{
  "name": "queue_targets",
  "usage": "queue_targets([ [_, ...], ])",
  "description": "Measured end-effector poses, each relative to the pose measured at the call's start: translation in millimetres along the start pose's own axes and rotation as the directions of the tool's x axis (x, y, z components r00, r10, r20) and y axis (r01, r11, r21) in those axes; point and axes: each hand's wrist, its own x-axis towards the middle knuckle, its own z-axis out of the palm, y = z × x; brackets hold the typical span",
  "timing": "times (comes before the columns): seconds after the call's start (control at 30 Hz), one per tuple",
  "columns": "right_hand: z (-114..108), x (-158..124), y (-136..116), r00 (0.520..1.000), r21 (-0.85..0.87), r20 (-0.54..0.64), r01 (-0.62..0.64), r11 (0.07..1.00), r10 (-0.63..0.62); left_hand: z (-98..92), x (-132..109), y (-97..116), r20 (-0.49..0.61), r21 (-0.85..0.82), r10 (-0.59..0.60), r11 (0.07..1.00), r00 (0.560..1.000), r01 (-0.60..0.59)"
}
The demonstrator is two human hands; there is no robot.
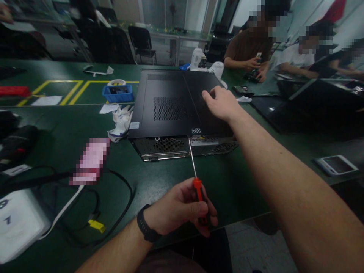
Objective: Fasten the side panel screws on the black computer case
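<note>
A black computer case [170, 87] lies flat on the green table, its vented rear edge facing me. My left hand [189, 210], with a dark band on the wrist, is wrapped round the red and black handle of a screwdriver [197, 185]. The screwdriver's metal shaft points away from me and its tip meets the upper rear edge of the case, near the middle. My right hand [220, 102] rests on the right part of the case's top, thumb and fingers apart, with nothing seen in it.
White gloves [121, 121] and a blue bin [118, 93] stand left of the case. Cables, a white box [21, 223] and a pink item [92, 159] lie nearer left. A phone [337, 165] and laptop [295, 102] are right. People sit across the table.
</note>
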Motion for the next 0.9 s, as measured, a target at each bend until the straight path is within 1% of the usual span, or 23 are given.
queue_targets([
  [0.07,0.2,-0.1,-0.1,1.0,0.003,0.0,0.002,1.0,-0.002,-0.1,-0.4,0.2,0.021,-0.016,-0.001,1.0,1.0,0.001],
  [0.23,1.1,0.5,1.2,1.0,0.001,-0.018,0.011,1.0,-0.011,5.3,-3.2,5.3,-0.028,-0.046,-0.041,0.998,0.999,0.04],
  [0.33,0.9,0.5,1.3,1.0,-0.007,-0.011,0.008,1.0,-0.008,7.6,-4.1,6.4,-0.025,-0.058,-0.046,0.997,0.999,0.044],
  [0.57,-0.7,-0.7,-1.0,1.0,-0.001,0.003,0.004,1.0,-0.004,3.2,0.2,1.8,-0.039,-0.02,-0.01,1.0,0.999,0.01],
  [0.73,-0.4,0.1,-0.3,1.0,-0.013,0.0,0.003,1.0,-0.003,0.4,0.6,-0.1,0.016,-0.025,-0.015,1.0,1.0,0.016],
  [0.9,0.0,0.1,0.1,1.0,-0.006,-0.002,0.002,1.0,-0.002,4.4,-2.8,3.2,-0.015,-0.046,-0.031,0.998,0.999,0.03],
])
